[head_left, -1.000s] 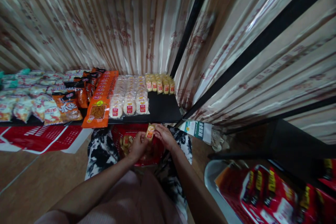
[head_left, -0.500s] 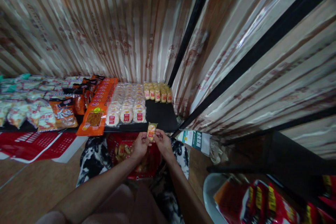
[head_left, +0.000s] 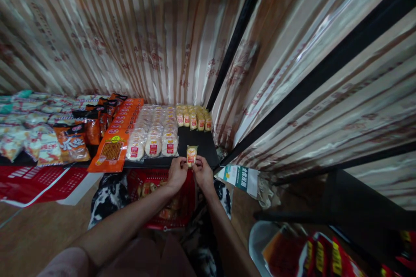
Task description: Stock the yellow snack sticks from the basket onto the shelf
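Observation:
Between the fingertips of my left hand [head_left: 178, 174] and my right hand [head_left: 203, 171] stands a small yellow wrapped snack [head_left: 191, 156] with a red and white label. Both hands pinch its lower part, one from each side, over the front edge of the black shelf [head_left: 197, 138]. Behind it, rows of matching yellow snack packs [head_left: 193, 119] line the back right of the shelf. To the left lie rows of round white packaged crackers [head_left: 152, 143]. Below my hands, a red basket [head_left: 134, 181] between my knees holds more wrapped snacks, partly hidden by my left forearm.
Farther left on the shelf are an orange snack bag [head_left: 113, 147], orange-and-black bags [head_left: 73, 142] and white snack bags [head_left: 19, 138]. Black metal posts [head_left: 240, 30] and striped plastic sheeting [head_left: 156, 30] close off the back and right. A whitish tub [head_left: 256, 242] with red packages stands lower right.
Both hands have moved forward and slightly right with the snack pack, from over the basket to the shelf's front edge. The view has shifted slightly.

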Motion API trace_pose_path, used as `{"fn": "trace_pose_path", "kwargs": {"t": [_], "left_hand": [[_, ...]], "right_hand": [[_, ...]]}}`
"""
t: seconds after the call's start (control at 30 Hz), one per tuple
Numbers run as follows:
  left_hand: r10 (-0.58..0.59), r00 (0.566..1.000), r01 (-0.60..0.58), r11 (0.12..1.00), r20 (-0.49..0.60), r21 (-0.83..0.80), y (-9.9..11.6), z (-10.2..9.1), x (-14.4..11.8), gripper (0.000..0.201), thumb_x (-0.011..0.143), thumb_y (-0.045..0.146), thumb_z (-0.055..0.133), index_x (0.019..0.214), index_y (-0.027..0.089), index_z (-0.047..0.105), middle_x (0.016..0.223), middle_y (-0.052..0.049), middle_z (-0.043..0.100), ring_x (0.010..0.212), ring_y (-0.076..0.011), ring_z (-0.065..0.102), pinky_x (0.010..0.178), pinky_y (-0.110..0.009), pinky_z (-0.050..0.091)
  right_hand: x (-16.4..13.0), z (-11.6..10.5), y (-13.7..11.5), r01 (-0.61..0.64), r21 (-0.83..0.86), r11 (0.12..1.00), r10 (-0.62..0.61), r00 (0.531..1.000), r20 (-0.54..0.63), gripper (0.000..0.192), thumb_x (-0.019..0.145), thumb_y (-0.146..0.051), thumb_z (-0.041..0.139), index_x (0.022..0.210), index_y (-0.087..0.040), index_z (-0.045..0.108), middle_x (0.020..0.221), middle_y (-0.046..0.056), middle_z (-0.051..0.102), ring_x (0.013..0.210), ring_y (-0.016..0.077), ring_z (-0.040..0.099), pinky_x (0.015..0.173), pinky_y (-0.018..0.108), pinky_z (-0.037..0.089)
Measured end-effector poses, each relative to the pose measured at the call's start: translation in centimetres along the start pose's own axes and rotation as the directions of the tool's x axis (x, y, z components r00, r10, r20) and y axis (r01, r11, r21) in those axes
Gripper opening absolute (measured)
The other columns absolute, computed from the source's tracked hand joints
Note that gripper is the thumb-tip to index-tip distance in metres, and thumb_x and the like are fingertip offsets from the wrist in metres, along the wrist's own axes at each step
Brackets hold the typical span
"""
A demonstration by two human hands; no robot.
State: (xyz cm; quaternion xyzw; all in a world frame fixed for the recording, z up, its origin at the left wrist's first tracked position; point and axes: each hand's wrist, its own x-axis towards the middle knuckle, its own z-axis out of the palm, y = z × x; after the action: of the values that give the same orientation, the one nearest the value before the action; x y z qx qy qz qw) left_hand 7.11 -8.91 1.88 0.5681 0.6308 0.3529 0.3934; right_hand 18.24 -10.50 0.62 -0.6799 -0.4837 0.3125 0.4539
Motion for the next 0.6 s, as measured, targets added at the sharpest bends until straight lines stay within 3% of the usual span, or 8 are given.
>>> {"fn": "trace_pose_path", "kwargs": {"t": [0.17, 0.33, 0.6], "left_hand": [[-0.058, 0.995, 0.04, 0.979, 0.085, 0.2, 2.4, 0.0, 1.4, 0.025, 0.08, 0.015, 0.05, 0.101, 0.015, 0.064, 0.097, -0.009, 0.062, 0.089, -0.016, 0.059, 0.081, -0.026, 0.045], [-0.101, 0.987, 0.082, 0.986, 0.128, 0.147, 3.6, 1.1, 3.2, 0.026, 0.08, 0.015, 0.05, 0.103, 0.011, 0.063, 0.098, -0.011, 0.065, 0.086, -0.0171, 0.061, 0.077, -0.026, 0.045], [-0.117, 0.989, 0.11, 0.991, 0.095, 0.079, 4.5, 2.3, 6.0, 0.029, 0.079, 0.016, 0.055, 0.106, 0.008, 0.062, 0.107, -0.015, 0.063, 0.094, -0.0175, 0.061, 0.082, -0.023, 0.045]], "right_hand": [[1.8, -0.3, -0.8, -0.009, -0.116, 0.993, 0.004, 0.999, -0.043, 0.028, 0.075, -0.029, 0.051, 0.1, -0.019, 0.058, 0.092, 0.004, 0.069, 0.06, 0.014, 0.063, 0.063, 0.028, 0.049], [3.7, 0.0, -1.1, -0.002, -0.117, 0.993, -0.006, 0.998, -0.068, 0.025, 0.075, -0.027, 0.05, 0.098, -0.02, 0.059, 0.091, 0.003, 0.069, 0.063, 0.0137, 0.063, 0.066, 0.028, 0.049], [6.8, 1.3, -0.7, 0.038, -0.144, 0.989, -0.062, 0.984, -0.169, 0.023, 0.073, -0.022, 0.053, 0.093, -0.015, 0.061, 0.093, 0.009, 0.061, 0.062, 0.0133, 0.061, 0.067, 0.027, 0.051]]}}
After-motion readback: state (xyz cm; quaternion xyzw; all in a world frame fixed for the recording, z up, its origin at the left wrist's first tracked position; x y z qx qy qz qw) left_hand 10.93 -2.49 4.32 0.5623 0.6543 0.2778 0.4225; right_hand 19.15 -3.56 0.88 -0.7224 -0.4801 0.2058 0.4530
